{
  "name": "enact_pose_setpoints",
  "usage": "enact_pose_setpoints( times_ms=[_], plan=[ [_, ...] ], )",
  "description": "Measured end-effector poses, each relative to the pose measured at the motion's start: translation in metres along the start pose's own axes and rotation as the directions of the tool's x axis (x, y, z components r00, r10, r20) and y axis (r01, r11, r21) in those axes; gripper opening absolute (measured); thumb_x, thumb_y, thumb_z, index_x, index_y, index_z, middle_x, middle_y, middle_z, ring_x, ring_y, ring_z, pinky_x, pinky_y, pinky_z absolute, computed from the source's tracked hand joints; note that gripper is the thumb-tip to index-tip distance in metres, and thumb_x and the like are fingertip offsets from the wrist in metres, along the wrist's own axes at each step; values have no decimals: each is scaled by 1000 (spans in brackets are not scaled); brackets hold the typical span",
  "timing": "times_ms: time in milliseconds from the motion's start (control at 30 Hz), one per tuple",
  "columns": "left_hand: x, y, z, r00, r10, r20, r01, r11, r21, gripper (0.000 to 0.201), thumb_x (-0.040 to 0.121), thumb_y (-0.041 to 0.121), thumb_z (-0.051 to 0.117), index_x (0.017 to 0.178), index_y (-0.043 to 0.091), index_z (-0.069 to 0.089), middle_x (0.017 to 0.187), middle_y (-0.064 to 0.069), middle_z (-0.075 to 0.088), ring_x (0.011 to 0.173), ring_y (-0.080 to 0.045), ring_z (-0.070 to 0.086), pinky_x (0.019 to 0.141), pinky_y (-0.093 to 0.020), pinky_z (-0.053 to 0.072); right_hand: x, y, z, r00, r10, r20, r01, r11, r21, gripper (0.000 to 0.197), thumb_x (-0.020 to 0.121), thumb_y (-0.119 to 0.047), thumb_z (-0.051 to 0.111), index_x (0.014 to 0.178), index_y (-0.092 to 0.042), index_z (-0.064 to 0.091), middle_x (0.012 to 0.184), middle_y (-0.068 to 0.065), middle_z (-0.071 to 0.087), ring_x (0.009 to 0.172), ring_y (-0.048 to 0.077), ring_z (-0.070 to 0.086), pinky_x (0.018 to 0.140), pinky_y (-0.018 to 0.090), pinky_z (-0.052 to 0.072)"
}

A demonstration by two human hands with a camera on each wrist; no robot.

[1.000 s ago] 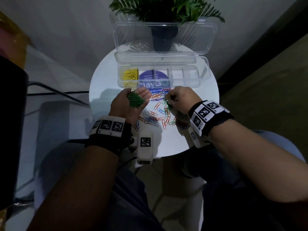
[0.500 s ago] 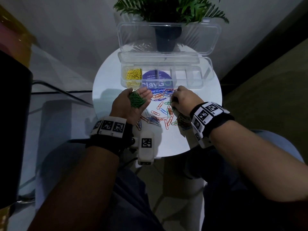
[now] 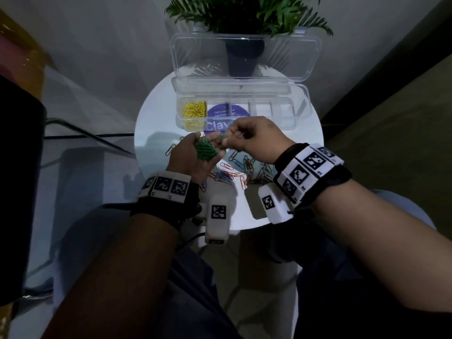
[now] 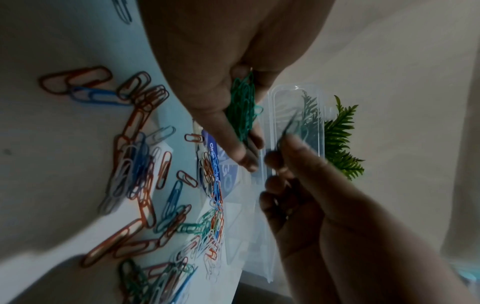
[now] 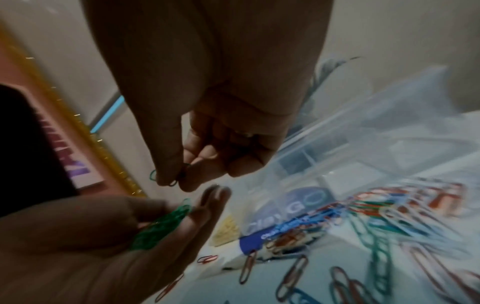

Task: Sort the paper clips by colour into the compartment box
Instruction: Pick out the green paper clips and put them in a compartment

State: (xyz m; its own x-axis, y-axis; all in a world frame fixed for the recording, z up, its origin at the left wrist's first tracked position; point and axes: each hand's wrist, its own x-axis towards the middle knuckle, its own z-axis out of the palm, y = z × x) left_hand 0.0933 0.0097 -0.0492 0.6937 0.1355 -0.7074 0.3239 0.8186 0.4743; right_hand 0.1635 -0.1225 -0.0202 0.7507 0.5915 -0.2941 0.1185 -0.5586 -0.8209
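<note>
My left hand (image 3: 193, 155) is cupped palm-up over the table and holds a bunch of green paper clips (image 3: 205, 150) (image 4: 242, 111) (image 5: 161, 228). My right hand (image 3: 247, 138) hovers just right of it and pinches a green clip (image 5: 166, 176) between thumb and forefinger, right above the left palm. Loose red, blue, white and green clips (image 3: 232, 172) (image 4: 140, 164) lie scattered on the white round table (image 3: 151, 133). The clear compartment box (image 3: 281, 113) stands open behind the hands, with yellow clips (image 3: 194, 111) in its leftmost compartment.
A potted fern (image 3: 244, 25) stands behind the box's raised lid (image 3: 303, 57). A round purple label (image 3: 220, 118) shows through the box bottom. The table's near rim is by my wrists, above my lap. A dark object (image 3: 17, 192) stands at the far left.
My right hand has lifted off the clip pile and moved left to the left palm with a green clip. The left hand keeps holding its green bunch.
</note>
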Motion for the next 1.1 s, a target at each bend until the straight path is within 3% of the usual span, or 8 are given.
enact_pose_setpoints(
  times_ms=[67,200,367,500,667,800,933,1100],
  plan=[
    [0,-2,1,1000,0,10,0,999,-53,34,99,22,33,99,0,58,88,-15,68,67,-21,69,58,-28,58,0,-12,7,996,-88,11,89,991,-105,13,81,-18,70,90,-10,71,77,-1,64,72,9,57,72,20,48],
    [-1,-2,1,998,22,61,-15,993,-116,28,97,16,34,100,1,58,90,-14,67,78,-23,67,62,-29,59,3,-22,10,985,-166,-41,157,974,-161,17,81,-21,70,96,-15,73,84,-5,67,63,-1,55,62,1,41],
    [-4,5,-2,998,-21,64,26,997,-77,40,100,22,27,91,2,61,73,-9,72,66,-16,72,58,-23,58,3,-4,-11,976,-97,-197,83,993,-78,15,82,-20,68,94,-13,73,84,-3,69,66,3,58,73,21,50],
    [-3,7,-4,997,-14,73,21,996,-92,42,100,23,26,89,2,61,74,-8,73,67,-16,72,59,-23,56,2,30,-27,981,-9,-193,-40,968,-249,13,84,-16,65,94,-12,72,94,5,70,65,0,56,70,18,43],
    [-2,6,-2,998,-23,57,28,996,-82,43,100,24,25,91,3,62,75,-8,73,67,-16,72,59,-22,56,-3,58,-21,996,89,-25,-89,845,-527,31,78,-18,69,109,-21,68,110,10,54,101,25,56,87,26,42],
    [-2,5,-1,999,-27,41,30,996,-84,43,100,24,26,90,3,63,75,-9,73,67,-16,72,61,-22,57,0,62,-14,990,114,-79,-139,834,-534,38,77,-25,71,114,-20,64,116,10,48,106,26,54,92,33,47],
    [0,5,-2,999,-30,44,34,996,-77,45,101,26,25,91,3,62,77,-9,73,69,-16,72,64,-22,57,3,59,-8,994,65,-90,-103,846,-523,25,77,-23,69,102,-20,69,111,6,50,102,24,55,86,30,46],
    [0,5,-2,999,-18,45,21,997,-74,44,100,24,26,92,2,62,76,-9,73,69,-16,72,64,-22,57,4,58,-10,985,107,-137,-162,852,-497,44,68,-35,79,105,-16,65,115,5,47,101,22,54,89,32,47]
  ],
)
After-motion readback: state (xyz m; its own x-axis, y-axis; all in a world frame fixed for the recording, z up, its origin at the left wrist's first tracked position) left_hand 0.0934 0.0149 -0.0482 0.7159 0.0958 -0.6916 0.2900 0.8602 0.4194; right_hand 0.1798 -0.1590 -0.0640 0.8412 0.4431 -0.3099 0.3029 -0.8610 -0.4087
